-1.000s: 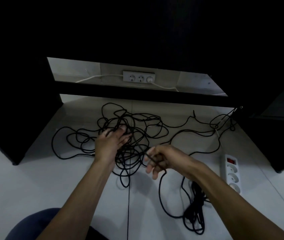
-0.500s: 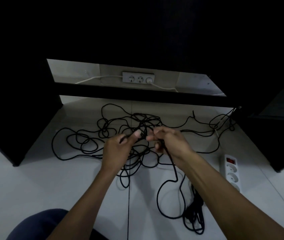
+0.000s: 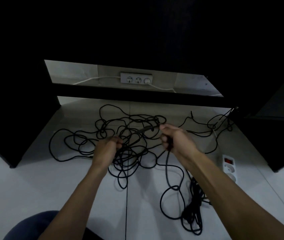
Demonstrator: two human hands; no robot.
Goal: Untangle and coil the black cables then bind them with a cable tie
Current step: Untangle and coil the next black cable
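Note:
A long black cable [image 3: 78, 141] lies in a loose tangle of loops on the white floor under a dark desk. My left hand [image 3: 107, 147] grips strands at the middle of the tangle, fingers curled. My right hand [image 3: 174, 138] holds a stretch of the same cable, which runs taut up and left from its fingers and hangs down below the wrist to the floor. A denser bundle of black cable [image 3: 194, 210] lies at the lower right, beside my right forearm. No cable tie is visible.
A white power strip [image 3: 228, 168] with a red switch lies on the floor at right. A wall socket panel [image 3: 136, 80] with white cords sits behind the desk's dark crossbar [image 3: 137, 99]. Dark desk panels stand left and right. My knee shows at bottom left.
My hands came together at the tangle, then pulled apart; the right hand moved right with a strand, drawing it taut. The left hand went from reaching into the tangle to gripping strands.

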